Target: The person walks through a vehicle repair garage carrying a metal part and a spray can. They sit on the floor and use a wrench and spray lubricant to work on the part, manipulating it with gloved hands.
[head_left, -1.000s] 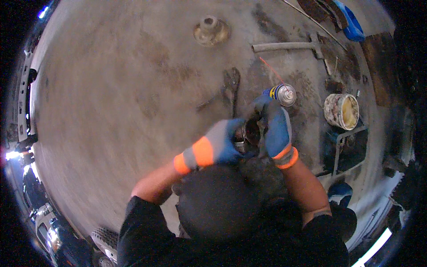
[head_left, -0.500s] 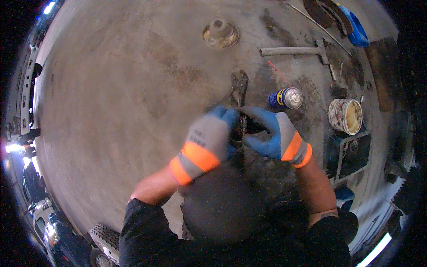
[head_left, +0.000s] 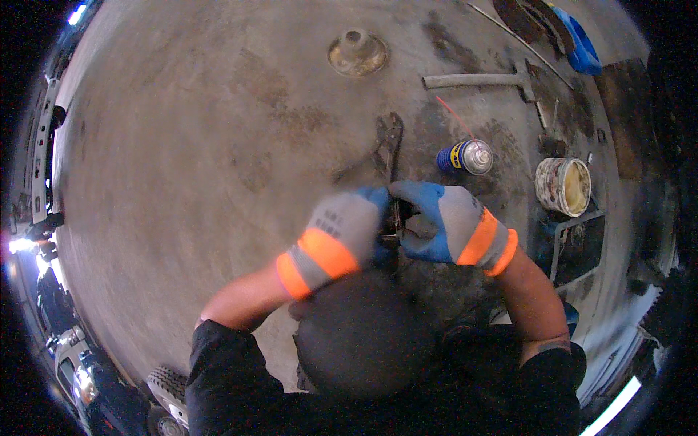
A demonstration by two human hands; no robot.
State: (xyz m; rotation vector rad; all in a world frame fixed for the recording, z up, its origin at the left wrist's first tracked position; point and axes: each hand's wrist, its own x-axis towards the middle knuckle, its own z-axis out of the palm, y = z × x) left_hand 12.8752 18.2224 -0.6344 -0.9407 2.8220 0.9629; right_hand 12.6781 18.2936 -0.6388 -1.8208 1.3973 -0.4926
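Both gloved hands meet around a dark metal part (head_left: 397, 216), which sits between them just beyond the person's cap (head_left: 367, 338). The left hand (head_left: 340, 224) curls its fingers against the part's left side; it is blurred and its fingertips are partly hidden, so how hard it presses I cannot tell. The right hand (head_left: 445, 221) makes a C shape, fingers on the far end and thumb on the near end, pinching the part from the right. Holding it from opposite sides probably keeps it steady and leaves its edge in sight.

Pliers (head_left: 391, 134) lie on the floor just beyond the hands, perhaps left there for an easy reach. A spray can (head_left: 465, 157), apparently upright, is near the right hand, its red straw (head_left: 452, 115) pointing far and left, likely kept fitted for narrow spots. Farther off lies a hammer (head_left: 472, 81), while a tub (head_left: 563, 187) with pale contents is open at the right, seemingly for dipping into
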